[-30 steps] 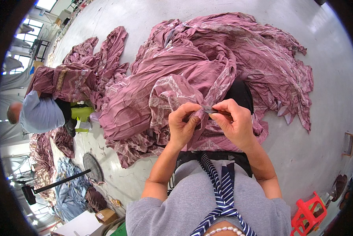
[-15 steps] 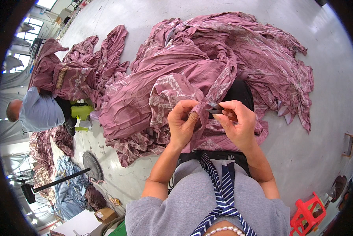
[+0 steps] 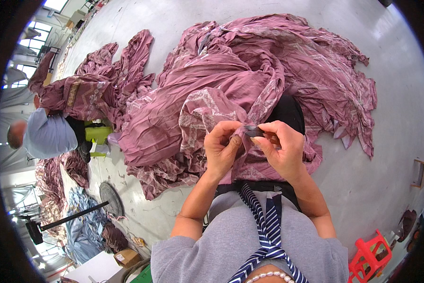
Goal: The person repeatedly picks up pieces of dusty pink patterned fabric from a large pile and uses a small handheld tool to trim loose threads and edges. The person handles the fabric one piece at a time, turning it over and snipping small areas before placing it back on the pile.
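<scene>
Left hand (image 3: 223, 147) pinches mauve cloth (image 3: 198, 92); right hand (image 3: 284, 146) grips a small dark tool (image 3: 253, 133) at it. Cloth obstructs the floor (image 3: 394, 137) ahead; black stand (image 3: 75, 216) left, red stool (image 3: 371, 257) right.

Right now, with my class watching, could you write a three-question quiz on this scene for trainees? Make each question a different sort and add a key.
1. True or false: the left hand is empty.
2. The right hand holds: A) a wooden spoon; B) a small dark item; C) a glass bottle.
3. What colour is the plastic stool at the picture's lower right?

Key:
1. False: it pinches mauve patterned cloth.
2. B, though its exact kind is too small to tell.
3. Red.
</scene>
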### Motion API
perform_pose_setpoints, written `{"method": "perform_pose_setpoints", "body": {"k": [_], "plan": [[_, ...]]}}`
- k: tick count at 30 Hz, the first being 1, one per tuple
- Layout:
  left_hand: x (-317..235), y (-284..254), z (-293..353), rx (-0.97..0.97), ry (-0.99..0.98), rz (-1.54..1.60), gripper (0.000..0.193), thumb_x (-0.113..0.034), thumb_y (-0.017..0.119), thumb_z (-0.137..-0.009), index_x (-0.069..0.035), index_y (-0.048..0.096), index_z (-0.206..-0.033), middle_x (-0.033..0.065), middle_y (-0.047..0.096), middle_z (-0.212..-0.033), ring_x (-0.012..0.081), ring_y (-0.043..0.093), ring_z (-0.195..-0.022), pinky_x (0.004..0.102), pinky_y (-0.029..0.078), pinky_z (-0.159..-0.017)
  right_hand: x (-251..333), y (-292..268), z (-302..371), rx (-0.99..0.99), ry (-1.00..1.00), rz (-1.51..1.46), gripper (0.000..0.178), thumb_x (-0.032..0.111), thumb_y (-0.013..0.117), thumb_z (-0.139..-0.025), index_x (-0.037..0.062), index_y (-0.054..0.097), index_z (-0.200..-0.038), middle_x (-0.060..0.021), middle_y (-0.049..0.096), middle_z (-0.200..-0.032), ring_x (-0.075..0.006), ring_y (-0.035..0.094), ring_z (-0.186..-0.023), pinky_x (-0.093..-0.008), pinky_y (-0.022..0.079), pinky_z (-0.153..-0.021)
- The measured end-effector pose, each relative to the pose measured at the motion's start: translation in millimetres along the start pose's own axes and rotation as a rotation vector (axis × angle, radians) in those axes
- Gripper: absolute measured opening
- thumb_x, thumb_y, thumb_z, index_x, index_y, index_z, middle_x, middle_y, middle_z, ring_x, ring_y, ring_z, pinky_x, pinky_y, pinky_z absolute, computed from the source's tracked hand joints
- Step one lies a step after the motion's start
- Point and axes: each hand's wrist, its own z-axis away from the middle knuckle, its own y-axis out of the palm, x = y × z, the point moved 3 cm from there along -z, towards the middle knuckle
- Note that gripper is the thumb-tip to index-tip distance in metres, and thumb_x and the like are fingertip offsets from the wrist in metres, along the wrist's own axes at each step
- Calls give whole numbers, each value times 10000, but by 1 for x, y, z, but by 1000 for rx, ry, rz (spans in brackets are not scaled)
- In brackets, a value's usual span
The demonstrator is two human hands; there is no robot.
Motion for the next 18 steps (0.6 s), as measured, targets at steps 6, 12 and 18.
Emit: {"method": "perform_pose_setpoints", "body": {"k": [6,12,18], "plan": [[-1,-1,2,14,-72,34,160,-44,614,-887,11,573,-1032,9,621,-857,54,564,-761,182,444,-679,-9,-2,5,-141,264,-270,281,109,744,-778,20,572,-981,-7,585,-829,-33,502,-681,-172,395,-567],[-3,3,-4,-71,-81,-30,184,-22,603,-879,12,570,-1057,-1,599,-828,55,559,-757,180,443,-675,-3,14,13,-2,113,-101,287,58,760,-705,41,591,-937,9,577,-839,-21,444,-642,-174,354,-535],[-11,-10,-17,233,-380,-139,204,-27,617,-866,26,619,-1063,-4,622,-870,30,543,-757,158,427,-666,-24,-5,3,87,513,-507,103,121,592,-905,28,580,-862,85,476,-681,13,368,-589,-167,288,-496]]}}
